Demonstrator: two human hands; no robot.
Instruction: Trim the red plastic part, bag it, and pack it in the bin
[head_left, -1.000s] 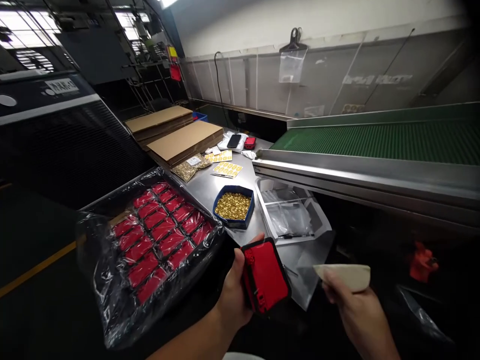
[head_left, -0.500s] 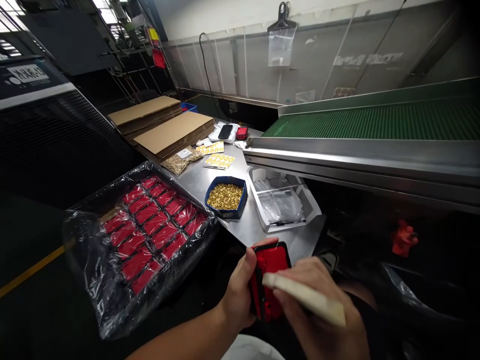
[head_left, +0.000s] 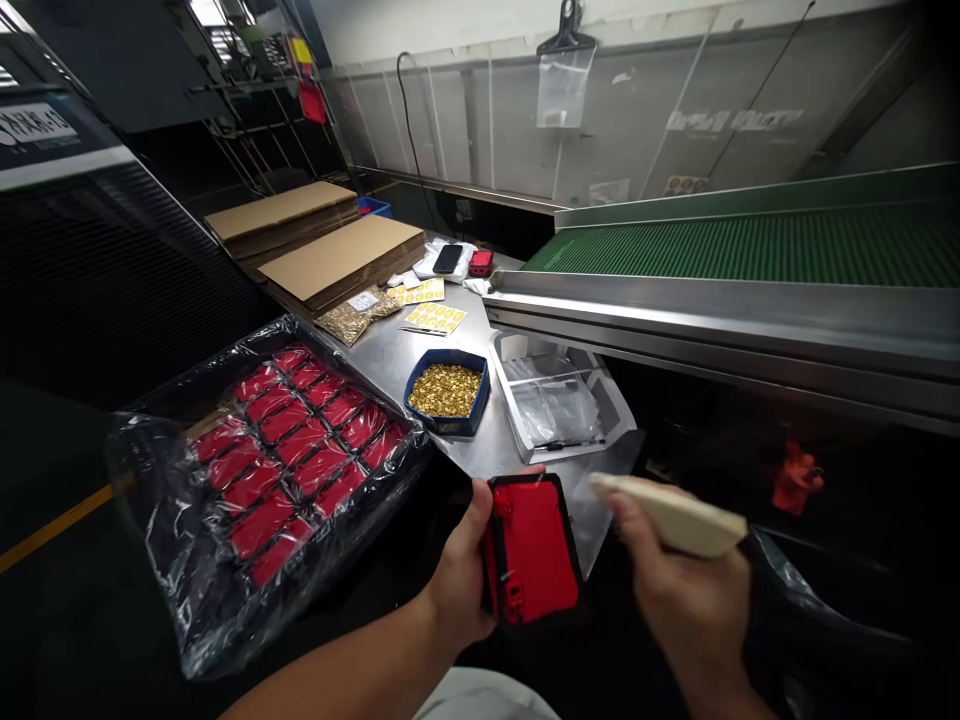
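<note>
Red plastic case (head_left: 534, 548), flat, rectangular | left hand (head_left: 466, 570) fingers clasp it | right hand (head_left: 686, 600) grips smooth cream wedge (head_left: 671, 514)

steel bench (head_left: 390, 355), blue bowl (head_left: 448, 388), cardboard (head_left: 341, 258)

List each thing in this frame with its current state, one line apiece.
left hand: gripping the red case, held upright.
right hand: holding a cream-coloured tool, off the case.
tray of red cases: full, wrapped in clear plastic.
blue bowl: filled with small brass parts.
green conveyor: bare.
phone: lying flat, screen dark.
</note>
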